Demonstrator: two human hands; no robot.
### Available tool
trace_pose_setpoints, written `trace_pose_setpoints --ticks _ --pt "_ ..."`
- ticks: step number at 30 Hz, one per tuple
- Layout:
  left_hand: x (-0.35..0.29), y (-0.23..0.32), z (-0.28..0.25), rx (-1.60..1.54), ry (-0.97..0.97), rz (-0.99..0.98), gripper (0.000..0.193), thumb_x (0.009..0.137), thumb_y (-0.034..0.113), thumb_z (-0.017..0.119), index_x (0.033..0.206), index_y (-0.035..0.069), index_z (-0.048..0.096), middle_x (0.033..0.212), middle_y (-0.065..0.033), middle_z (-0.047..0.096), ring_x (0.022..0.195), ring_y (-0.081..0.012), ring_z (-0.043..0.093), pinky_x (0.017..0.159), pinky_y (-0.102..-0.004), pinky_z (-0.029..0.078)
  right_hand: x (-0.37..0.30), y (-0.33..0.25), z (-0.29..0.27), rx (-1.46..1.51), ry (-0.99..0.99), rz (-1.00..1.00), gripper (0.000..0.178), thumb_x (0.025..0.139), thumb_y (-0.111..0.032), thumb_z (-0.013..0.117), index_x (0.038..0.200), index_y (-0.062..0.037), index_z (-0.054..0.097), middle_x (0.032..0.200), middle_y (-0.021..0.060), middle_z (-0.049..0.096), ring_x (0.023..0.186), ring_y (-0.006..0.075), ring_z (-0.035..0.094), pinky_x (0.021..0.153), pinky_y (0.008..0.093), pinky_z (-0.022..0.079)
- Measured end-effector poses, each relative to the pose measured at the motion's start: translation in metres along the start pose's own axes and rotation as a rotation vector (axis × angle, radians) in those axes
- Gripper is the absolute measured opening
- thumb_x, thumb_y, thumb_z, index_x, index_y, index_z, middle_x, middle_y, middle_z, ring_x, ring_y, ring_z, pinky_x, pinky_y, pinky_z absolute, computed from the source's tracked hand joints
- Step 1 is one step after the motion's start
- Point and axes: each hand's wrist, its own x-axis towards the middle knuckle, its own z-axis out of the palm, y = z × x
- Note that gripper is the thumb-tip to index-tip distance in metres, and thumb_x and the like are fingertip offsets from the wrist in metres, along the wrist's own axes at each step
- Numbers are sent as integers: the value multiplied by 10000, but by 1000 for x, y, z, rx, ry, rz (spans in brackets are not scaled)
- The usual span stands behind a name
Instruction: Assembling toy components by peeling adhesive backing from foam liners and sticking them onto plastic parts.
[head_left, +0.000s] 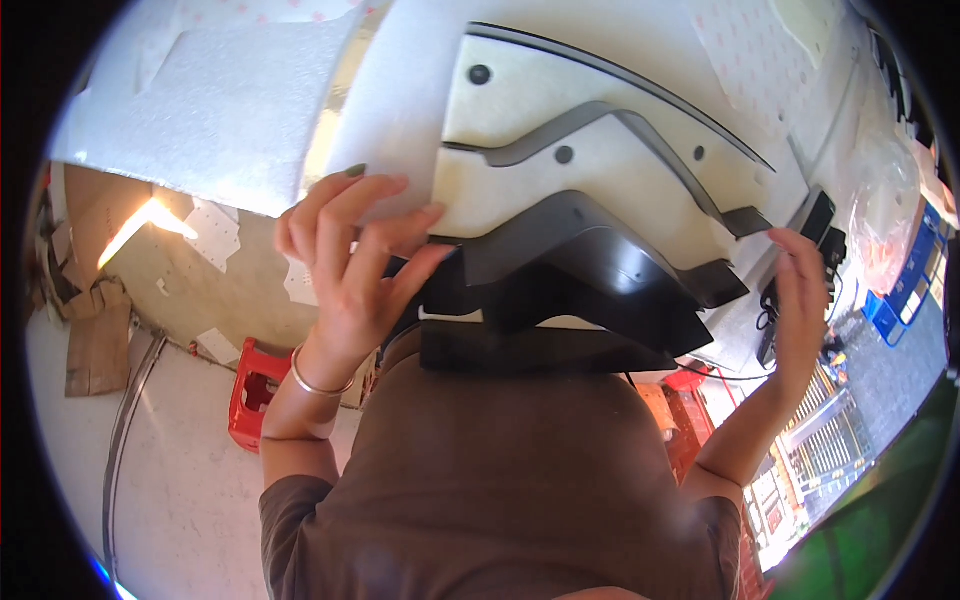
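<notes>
In front of my body a glossy black moulded panel point(575, 272) with a zigzag upper edge lies at the near side of a pale board point(630, 180). The board has dark round spots, a grey zigzag band point(560, 130) and a dark curved strip along its far edge. My left hand point(355, 235) is at the panel's left end, its fingers spread and curved, the thumb by the panel's corner. At the right end, my right hand point(797, 275) has its fingers stretched out, the tips by the grey band's end. Its thumb is hidden.
White foam sheeting point(240, 95) covers the work surface at the far left. Black items with a cable point(815, 235) sit right of the board, near clear plastic bags point(885, 215) and a blue tray point(915, 290). A red stool point(250, 395) stands on the floor at left.
</notes>
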Motion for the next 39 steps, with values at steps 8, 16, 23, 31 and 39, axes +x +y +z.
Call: trace_pose_setpoints --ticks 8,16,23,31,39 --pt "-8 -1 5 -26 29 -32 252 616 218 807 807 171 648 1046 15 563 1035 -215 474 887 -350 241 -2 -74 18 -99 -385 -289 455 915 -257 545 1263 31 485 1297 194 498 1175 381 479 981 399 389" --pt "-6 -5 9 -77 28 -14 274 610 193 811 829 160 650 1070 4 541 1050 -223 448 902 -360 238 -4 -97 57 -70 -212 -425 536 914 -312 556 1265 79 450 1336 239 442 1232 387 422 1021 408 363" --pt "-9 1 -13 -86 -51 -89 231 781 221 703 985 125 652 1129 -57 533 1056 -238 457 947 -375 270 64 -129 20 -320 210 -740 225 778 -183 690 943 -47 620 1029 77 599 975 285 539 872 358 413" --pt "-23 -18 -27 -404 473 -115 264 914 165 505 1105 1 585 1211 -157 489 1146 -255 451 976 -358 350 125 -128 42 -489 32 -1227 308 778 -277 690 816 -27 516 813 101 504 808 281 516 745 384 427" --pt "-28 -7 -21 -775 282 -316 434 931 279 427 1241 -20 474 1196 -133 526 1059 -201 504 956 -343 371 91 -52 -4 170 -293 49 407 913 -352 573 667 -31 528 530 79 553 435 175 543 441 274 414"
